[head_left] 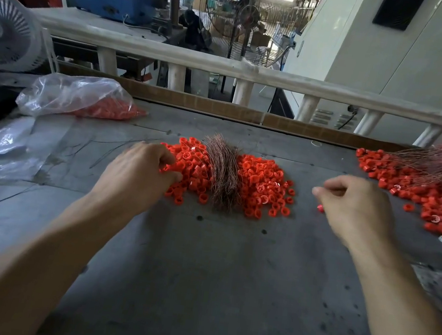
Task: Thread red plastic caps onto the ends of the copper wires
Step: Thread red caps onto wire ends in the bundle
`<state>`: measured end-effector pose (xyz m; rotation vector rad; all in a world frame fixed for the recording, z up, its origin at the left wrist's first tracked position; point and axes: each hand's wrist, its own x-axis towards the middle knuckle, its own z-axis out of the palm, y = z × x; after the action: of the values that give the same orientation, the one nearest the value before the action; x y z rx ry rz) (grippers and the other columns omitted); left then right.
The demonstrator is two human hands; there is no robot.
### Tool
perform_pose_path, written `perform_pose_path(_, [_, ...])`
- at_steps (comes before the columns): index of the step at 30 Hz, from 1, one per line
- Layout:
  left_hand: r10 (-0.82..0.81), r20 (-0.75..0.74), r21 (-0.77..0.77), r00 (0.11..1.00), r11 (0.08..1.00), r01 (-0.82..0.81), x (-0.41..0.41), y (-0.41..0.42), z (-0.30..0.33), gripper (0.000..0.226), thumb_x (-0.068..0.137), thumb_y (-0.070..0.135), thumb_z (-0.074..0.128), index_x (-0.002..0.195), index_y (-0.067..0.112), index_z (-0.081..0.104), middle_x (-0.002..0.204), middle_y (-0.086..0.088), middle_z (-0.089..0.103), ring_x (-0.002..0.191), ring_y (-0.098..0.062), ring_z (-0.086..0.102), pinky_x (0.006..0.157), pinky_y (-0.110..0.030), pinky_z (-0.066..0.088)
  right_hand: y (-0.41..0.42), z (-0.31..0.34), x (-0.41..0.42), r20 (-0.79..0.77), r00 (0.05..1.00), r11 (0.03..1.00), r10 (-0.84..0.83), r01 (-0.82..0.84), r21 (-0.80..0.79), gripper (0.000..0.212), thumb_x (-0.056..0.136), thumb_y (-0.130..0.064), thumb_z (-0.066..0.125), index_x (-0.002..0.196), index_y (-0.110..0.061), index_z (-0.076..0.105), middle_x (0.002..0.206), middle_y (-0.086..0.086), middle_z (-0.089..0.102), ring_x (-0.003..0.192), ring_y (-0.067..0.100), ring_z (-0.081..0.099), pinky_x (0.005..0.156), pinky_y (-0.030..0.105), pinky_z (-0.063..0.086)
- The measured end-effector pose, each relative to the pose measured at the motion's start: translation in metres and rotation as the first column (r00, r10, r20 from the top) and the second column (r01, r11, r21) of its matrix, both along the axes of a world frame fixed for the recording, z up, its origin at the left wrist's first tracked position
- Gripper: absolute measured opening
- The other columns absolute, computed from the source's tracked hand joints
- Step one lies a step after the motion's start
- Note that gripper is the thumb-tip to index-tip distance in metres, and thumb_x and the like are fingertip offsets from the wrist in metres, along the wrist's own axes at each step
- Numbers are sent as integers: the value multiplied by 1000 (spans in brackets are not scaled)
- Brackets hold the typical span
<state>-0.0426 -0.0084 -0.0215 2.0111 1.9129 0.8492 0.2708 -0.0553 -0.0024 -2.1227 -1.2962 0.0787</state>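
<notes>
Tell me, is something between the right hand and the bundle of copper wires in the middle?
Yes. The right half of the red caps pile lies between the right hand and the wire bundle. The caps are low and loose, so the hand can probably pass over them. The table shows nothing else there.

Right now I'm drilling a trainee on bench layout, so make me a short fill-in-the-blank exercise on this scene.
1. The bundle of copper wires lies across the middle of a pile of ____ caps.
2. The left hand rests on the ____ half of that pile.
3. The clear plastic bag at the table's far left holds more ____.

Missing words: red; left; caps
</notes>
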Motion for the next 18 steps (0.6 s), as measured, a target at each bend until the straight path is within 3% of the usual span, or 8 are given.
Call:
perform_pose_path(3, [-21, -28, 15, 999, 1000, 21, 1, 1, -2, 26, 85, 40, 77, 109, 32, 71, 109, 4, 68, 102, -21, 60, 81, -35, 45, 1, 12, -22, 9, 975, 973, 222, -223, 54, 5, 87, -31, 77, 89, -27, 76, 83, -6, 75, 82, 19, 70, 81, 37, 57])
perform_pose_path(7, [-21, -14, 41, 1000, 999, 21, 2, 3, -3, 19, 85, 27, 78, 103, 30, 74, 102, 6, 70, 100, -21, 62, 85, -38, 50, 8, 24, -52, 15, 858, 855, 514, -511, -86, 5, 89, -29, 76, 91, -33, 77, 84, -13, 74, 76, 7, 69, 74, 27, 56])
perform_pose_path(10, [-6, 25, 50, 1000, 999, 5, 1, 5, -3, 13, 84, 23, 78, 95, 31, 74, 95, 9, 69, 95, -19, 61, 83, -37, 51, 12, 16, -67, 35, 815, 816, 578, -577, -36, 11, 91, -27, 74, 100, -31, 76, 87, -11, 74, 81, 9, 68, 82, 37, 57])
perform_pose_path(14, [-10, 55, 89, 998, 996, 5, 2, 5, -3, 9, 84, 26, 78, 91, 30, 73, 89, 12, 67, 87, -15, 60, 72, -32, 44, 14, 1, -80, 192, 748, 758, 635, -652, 30, 22, 91, -18, 73, 109, -30, 73, 97, -12, 65, 89, 15, 60, 84, 43, 52])
perform_pose_path(18, [-59, 57, 128, 997, 990, 52, 3, 3, -4, 6, 86, 30, 75, 91, 31, 72, 88, 14, 67, 85, -12, 60, 72, -31, 45, 18, -8, -83, 258, 713, 732, 651, -681, 36, 18, 91, -15, 72, 105, -26, 75, 104, -8, 66, 99, 20, 63, 87, 44, 51])
